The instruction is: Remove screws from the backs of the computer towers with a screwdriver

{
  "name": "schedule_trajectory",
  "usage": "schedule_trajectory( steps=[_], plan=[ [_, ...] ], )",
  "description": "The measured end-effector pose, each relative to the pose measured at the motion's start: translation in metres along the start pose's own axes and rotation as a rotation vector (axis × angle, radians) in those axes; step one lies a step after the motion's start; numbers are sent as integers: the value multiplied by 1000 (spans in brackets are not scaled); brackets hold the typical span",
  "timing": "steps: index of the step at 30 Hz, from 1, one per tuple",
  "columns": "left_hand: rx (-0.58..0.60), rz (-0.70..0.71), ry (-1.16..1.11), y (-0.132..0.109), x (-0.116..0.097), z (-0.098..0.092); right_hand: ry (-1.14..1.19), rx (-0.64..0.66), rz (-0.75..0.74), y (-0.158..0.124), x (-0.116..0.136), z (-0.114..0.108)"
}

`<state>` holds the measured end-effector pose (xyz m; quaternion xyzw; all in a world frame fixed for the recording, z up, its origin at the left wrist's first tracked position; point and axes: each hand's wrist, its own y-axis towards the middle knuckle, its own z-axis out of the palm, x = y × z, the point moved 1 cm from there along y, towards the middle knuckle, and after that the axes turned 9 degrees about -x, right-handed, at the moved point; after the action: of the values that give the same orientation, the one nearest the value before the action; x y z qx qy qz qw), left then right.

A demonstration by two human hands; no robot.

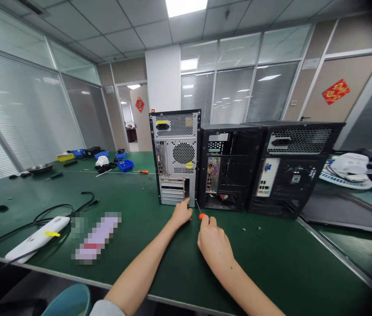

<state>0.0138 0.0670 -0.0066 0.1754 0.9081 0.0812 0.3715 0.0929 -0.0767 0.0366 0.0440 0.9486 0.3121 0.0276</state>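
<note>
A silver-backed computer tower [175, 158] stands upright on the green table [133, 210], its rear panel facing me. My left hand [182, 213] reaches to the bottom right corner of that rear panel, fingertips touching near the empty expansion slot. My right hand [214, 243] is closed round a small screwdriver with an orange handle [201, 215], its thin shaft angled up towards the same lower corner of the tower.
Two black computer cases [230, 166] [291, 169] stand to the right of the silver one. A white power strip [36, 239] with black cables lies at the left. Blue bins [125, 165], tools and another orange screwdriver [142, 172] sit further back. White devices [350, 169] are at the right.
</note>
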Motion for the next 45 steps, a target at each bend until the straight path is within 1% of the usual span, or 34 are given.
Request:
schedule_trajectory(
  steps=[6,14,24,27,31,35,41,45],
  plan=[
    [10,-27,-5,2,3,4,58,55,125,1,1,-4],
    [6,-1,-34,2,2,3,213,143,275,3,-1,-8],
    [-9,12,-33,1,2,2,346,214,346,-5,1,-3],
    [-9,11,-23,1,1,2,420,208,378,-6,0,0],
    [0,7,-20,0,0,1,597,157,450,-8,-3,8],
    [-5,-12,-34,1,1,2,690,137,501,-11,-6,15],
    [-6,4,-19,1,0,2,850,109,624,-11,-9,18],
    [-1,-6,12,1,-1,0,1006,94,731,-13,-4,27]
  ],
)
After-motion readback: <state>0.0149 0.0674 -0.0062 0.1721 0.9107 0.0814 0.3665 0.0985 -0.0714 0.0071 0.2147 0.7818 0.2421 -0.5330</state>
